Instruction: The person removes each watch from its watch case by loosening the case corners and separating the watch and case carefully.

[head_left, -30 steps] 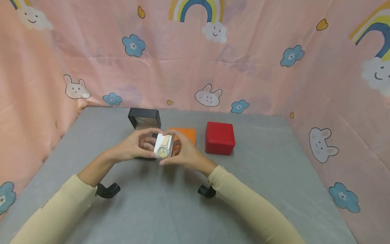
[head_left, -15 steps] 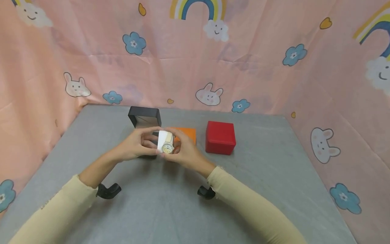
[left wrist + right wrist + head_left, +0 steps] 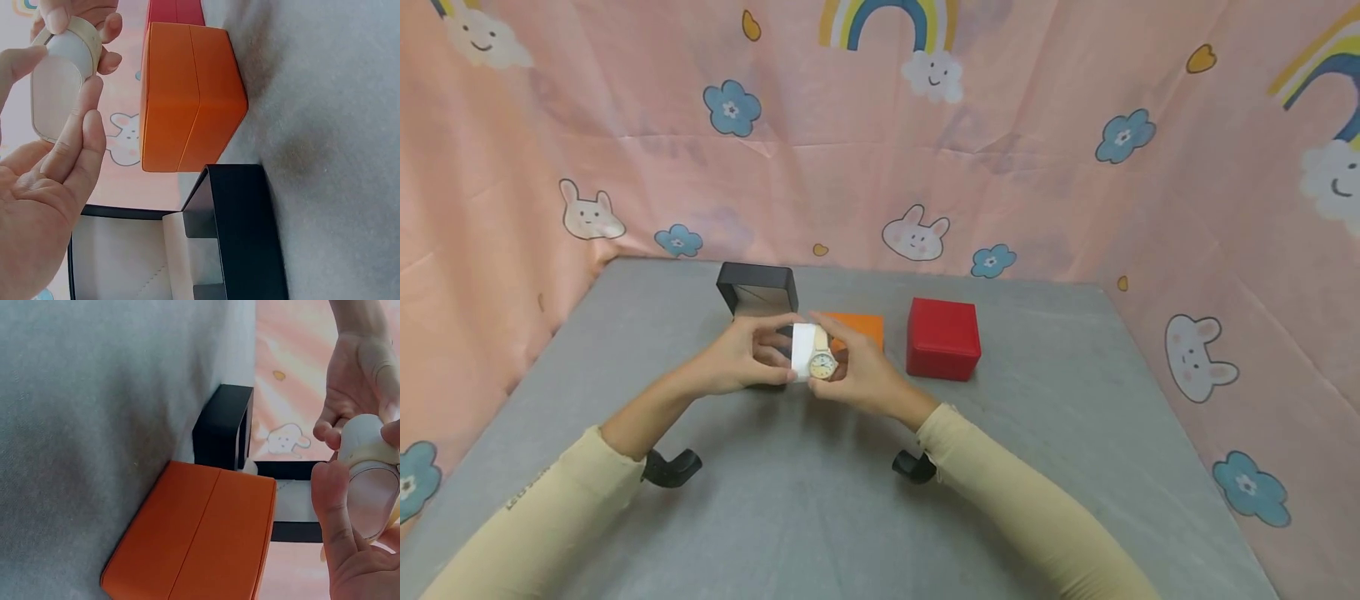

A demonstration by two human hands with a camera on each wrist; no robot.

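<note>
A wristwatch with a cream strap and pale dial encircles a white cushion, near its right end. My left hand holds the cushion's left part between thumb and fingers. From the other side my right hand pinches the watch with thumb and fingertips. Both hands are raised above the table. In the left wrist view the cushion's flat oval end shows beside the strap. The strap also wraps the cushion in the right wrist view. Whether a buckle is fastened cannot be told.
An open black box with a pale lining and compartments stands behind the left hand. Right of it sits a closed orange box, partly behind the right hand. Farther right is a closed red box. A grey cloth covers the table.
The watch has slid rightward along the cushion toward its right end, with my right hand on it. The cushion and both hands have shifted slightly right. The boxes stay put.
</note>
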